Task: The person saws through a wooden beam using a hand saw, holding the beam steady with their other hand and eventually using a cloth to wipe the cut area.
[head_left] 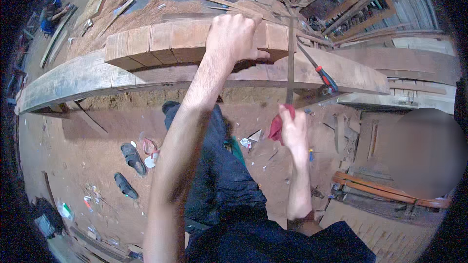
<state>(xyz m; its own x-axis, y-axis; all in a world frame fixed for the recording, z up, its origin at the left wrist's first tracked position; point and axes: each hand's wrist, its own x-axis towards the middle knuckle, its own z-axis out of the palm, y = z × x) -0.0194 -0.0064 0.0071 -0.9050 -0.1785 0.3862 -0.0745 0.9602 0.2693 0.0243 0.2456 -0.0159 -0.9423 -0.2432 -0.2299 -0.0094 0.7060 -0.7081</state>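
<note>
A thick wooden beam (187, 39), marked by several evenly spaced lines across it, lies on a longer, weathered plank (161, 79). My left hand (231, 36) grips the beam from above toward its right part, the fingers curled over the far side and the thumb on the near side. In my right hand (295, 129), closed around a red cloth (277, 129), is the near end of a long narrow saw-like blade (291, 63). The blade points away from me and passes the beam's right end; teeth cannot be made out. A screwdriver (327, 79) with a red and black handle rests on the plank to the right.
Sawdust and wood scraps cover the ground beyond the plank. A pair of dark sandals (132, 158) lies on the floor at the left, among litter. Stacked boards (409, 14) stand at the back right. An orange-brown wooden rail (385, 189) lies at the lower right.
</note>
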